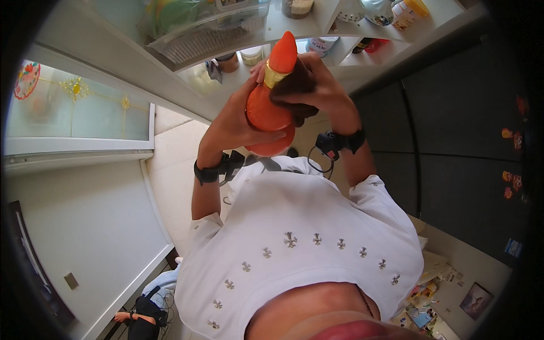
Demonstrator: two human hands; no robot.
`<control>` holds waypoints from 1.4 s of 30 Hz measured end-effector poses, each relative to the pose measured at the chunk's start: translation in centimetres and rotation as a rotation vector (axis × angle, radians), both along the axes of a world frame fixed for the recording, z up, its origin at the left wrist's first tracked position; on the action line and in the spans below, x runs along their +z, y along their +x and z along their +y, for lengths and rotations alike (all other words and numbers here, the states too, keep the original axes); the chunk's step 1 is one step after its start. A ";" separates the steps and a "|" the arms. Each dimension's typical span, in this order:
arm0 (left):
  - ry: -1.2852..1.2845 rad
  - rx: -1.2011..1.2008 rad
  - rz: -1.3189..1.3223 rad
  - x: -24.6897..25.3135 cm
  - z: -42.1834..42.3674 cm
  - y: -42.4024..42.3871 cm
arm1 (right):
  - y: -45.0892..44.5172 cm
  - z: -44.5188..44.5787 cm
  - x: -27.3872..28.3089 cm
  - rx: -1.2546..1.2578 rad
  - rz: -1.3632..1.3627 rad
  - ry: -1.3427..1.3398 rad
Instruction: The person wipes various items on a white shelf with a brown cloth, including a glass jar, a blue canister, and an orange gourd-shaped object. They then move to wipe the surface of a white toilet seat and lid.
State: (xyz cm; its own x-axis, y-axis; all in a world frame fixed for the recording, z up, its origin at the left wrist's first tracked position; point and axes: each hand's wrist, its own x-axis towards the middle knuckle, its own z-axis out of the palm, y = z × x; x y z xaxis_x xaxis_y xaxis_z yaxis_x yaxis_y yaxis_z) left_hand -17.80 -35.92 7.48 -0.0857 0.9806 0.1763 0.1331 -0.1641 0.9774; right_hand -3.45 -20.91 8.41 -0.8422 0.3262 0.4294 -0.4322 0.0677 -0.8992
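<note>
An orange gourd-shaped ornament (pixel 269 108) with a gold band (pixel 274 77) around its neck and a pointed orange top is held up before my chest. My left hand (pixel 231 117) wraps around its rounded body from the left, thumb across the lower part. In my right hand (pixel 329 87) is a bunched dark brown cloth (pixel 295 91), pressed against the ornament's right side near the gold band. Each wrist wears a black strap with a small device. The cloth and fingers hide part of the ornament's right side.
White shelves (pixel 282 36) ahead hold a clear plastic bin (pixel 212 34), a jar (pixel 297 7), a can (pixel 321 44) and a yellow-lidded tub (pixel 409 13). A dark cabinet-like surface (pixel 391 127) rises at right. At left is a frosted glass door (pixel 85 106); another person (pixel 146 310) sits behind, lower left.
</note>
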 end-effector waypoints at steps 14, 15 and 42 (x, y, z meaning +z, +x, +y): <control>0.112 0.552 0.503 -1.8 1.9 2.5 | 0.2 -2.1 -0.4 -0.514 -0.011 0.258; 0.152 0.573 0.493 -2.0 2.1 2.6 | 0.3 -1.7 -0.1 -0.451 -0.010 0.337; 0.102 0.350 -0.079 -2.1 1.1 -0.4 | 0.1 -2.9 -1.0 -0.519 -0.077 0.257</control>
State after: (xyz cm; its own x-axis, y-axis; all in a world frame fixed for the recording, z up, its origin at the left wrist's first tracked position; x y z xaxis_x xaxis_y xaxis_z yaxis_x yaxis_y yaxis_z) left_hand -18.15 -34.86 5.37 -0.4305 0.8670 0.2510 0.1228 -0.2192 0.9679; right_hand -3.38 -23.83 7.38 -0.6320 0.5979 0.4930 -0.2181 0.4733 -0.8535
